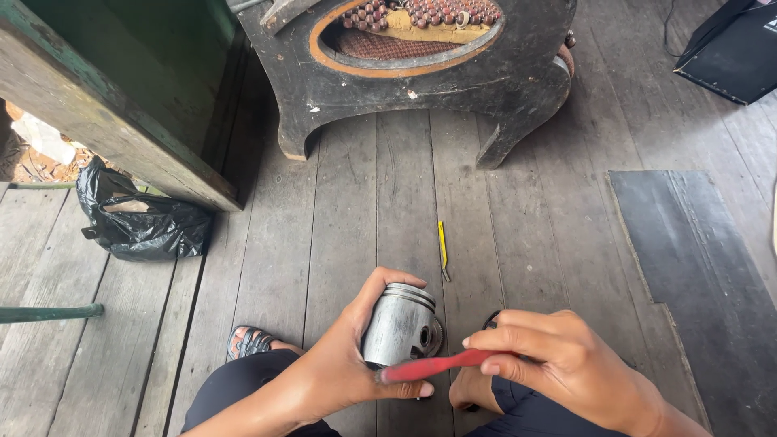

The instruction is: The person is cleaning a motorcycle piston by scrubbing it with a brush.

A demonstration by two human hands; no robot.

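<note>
While wrapped around grey cylindrical metal piston point(402, 325), left hand point(350, 366) grips it | right hand point(558, 362) pinching red-handled slim tool point(441, 366) | thin yellow stick point(443, 249) on plank floor point(340, 210)

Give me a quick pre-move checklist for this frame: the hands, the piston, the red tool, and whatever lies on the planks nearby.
1. Left hand has a firm grip around the metal piston: ok.
2. Right hand pinches the red-handled tool: ok.
3. Tool tip against the piston's lower edge: cannot tell, the thumb hides it.
4. Piston's side hole turned toward the tool: ok.
5. Yellow tool lies on the plank floor, apart from both hands: ok.
6. Black plastic bag well away from the work: ok.
</note>
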